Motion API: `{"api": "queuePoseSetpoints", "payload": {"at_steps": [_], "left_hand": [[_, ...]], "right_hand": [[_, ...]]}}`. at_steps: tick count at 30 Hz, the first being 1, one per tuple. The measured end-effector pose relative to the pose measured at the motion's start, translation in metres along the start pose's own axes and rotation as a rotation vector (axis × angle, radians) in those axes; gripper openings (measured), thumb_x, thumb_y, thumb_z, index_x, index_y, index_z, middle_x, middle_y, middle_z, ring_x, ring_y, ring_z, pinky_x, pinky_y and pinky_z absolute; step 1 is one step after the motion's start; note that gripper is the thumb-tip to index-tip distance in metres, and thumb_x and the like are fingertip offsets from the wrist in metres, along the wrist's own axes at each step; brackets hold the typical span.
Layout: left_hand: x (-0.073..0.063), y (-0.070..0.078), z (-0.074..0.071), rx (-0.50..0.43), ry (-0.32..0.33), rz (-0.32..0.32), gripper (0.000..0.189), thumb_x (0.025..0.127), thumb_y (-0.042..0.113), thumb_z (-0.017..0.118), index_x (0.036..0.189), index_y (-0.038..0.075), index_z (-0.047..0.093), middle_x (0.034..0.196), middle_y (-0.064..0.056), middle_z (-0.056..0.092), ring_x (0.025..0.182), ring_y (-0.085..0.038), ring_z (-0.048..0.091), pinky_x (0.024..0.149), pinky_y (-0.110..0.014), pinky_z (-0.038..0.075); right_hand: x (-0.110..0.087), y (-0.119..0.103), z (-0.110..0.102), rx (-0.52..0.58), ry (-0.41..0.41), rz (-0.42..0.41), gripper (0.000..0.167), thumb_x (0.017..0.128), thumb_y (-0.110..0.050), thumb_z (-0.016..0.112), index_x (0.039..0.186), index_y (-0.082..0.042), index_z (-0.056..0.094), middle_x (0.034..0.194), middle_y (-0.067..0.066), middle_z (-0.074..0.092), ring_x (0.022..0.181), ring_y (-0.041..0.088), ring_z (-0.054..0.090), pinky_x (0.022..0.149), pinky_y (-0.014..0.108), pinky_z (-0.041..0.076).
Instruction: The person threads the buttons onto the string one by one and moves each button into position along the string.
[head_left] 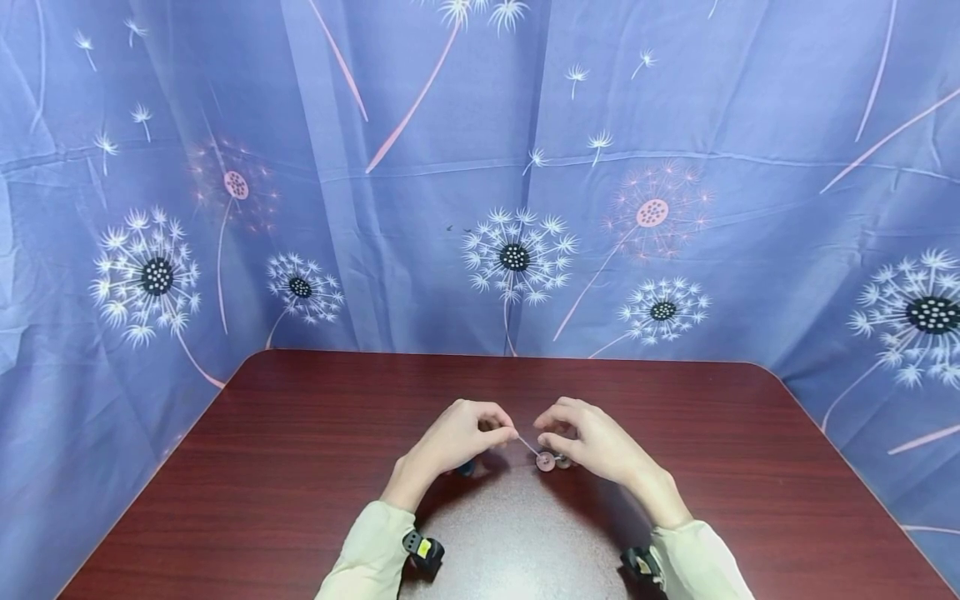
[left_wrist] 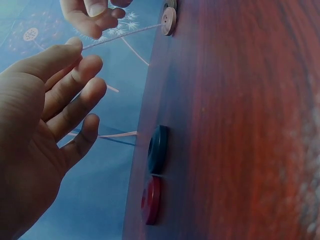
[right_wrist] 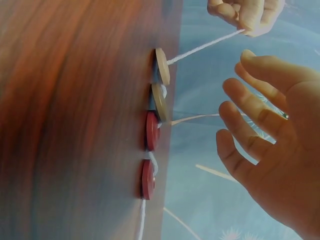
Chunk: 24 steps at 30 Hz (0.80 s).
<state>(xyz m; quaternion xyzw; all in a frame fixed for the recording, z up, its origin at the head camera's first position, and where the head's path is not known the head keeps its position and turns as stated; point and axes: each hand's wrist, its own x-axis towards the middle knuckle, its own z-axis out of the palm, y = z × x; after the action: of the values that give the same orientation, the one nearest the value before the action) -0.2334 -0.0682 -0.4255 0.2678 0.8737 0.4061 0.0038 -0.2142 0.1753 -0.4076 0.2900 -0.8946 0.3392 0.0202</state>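
Observation:
My left hand [head_left: 450,437] pinches the end of a white string [right_wrist: 205,46] between thumb and forefinger, over the middle of the table. The string slants down taut to a pinkish-tan button [head_left: 545,461] on the tabletop. Behind it on the same string, in the right wrist view, stand another tan button [right_wrist: 160,102], a red button [right_wrist: 152,131] and a second red button [right_wrist: 147,179]. My right hand [head_left: 600,442] hovers over these buttons with fingers loosely bent and nothing in them. Below my left hand lie a dark teal button [left_wrist: 158,150] and a separate red button [left_wrist: 151,200].
The dark red wood-grain table [head_left: 300,483] reaches back to a blue curtain [head_left: 420,250] printed with dandelions, which also hangs along both sides. The string's tail runs on past the last red button in the right wrist view.

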Motion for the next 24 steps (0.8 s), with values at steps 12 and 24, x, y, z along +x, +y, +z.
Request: {"api": "queuePoseSetpoints", "payload": {"at_steps": [12, 24], "left_hand": [[0.000, -0.001, 0.000, 0.001, 0.008, 0.019, 0.006, 0.090, 0.036, 0.072, 0.087, 0.032, 0.072, 0.075, 0.020, 0.067, 0.071, 0.001, 0.062, 0.067, -0.021, 0.048], [0.000, 0.001, 0.001, -0.011, -0.007, 0.076, 0.004, 0.091, 0.036, 0.071, 0.091, 0.033, 0.072, 0.080, 0.020, 0.068, 0.076, 0.002, 0.062, 0.070, -0.021, 0.049]], "right_hand": [[0.002, -0.006, 0.006, 0.151, -0.035, 0.005, 0.018, 0.094, -0.014, 0.066, 0.111, -0.007, 0.067, 0.087, 0.003, 0.070, 0.066, 0.025, 0.068, 0.057, 0.026, 0.055], [0.006, -0.008, 0.018, 0.183, -0.083, 0.006, 0.016, 0.095, -0.016, 0.067, 0.110, -0.011, 0.068, 0.093, 0.003, 0.071, 0.067, 0.020, 0.070, 0.061, 0.024, 0.054]]}}
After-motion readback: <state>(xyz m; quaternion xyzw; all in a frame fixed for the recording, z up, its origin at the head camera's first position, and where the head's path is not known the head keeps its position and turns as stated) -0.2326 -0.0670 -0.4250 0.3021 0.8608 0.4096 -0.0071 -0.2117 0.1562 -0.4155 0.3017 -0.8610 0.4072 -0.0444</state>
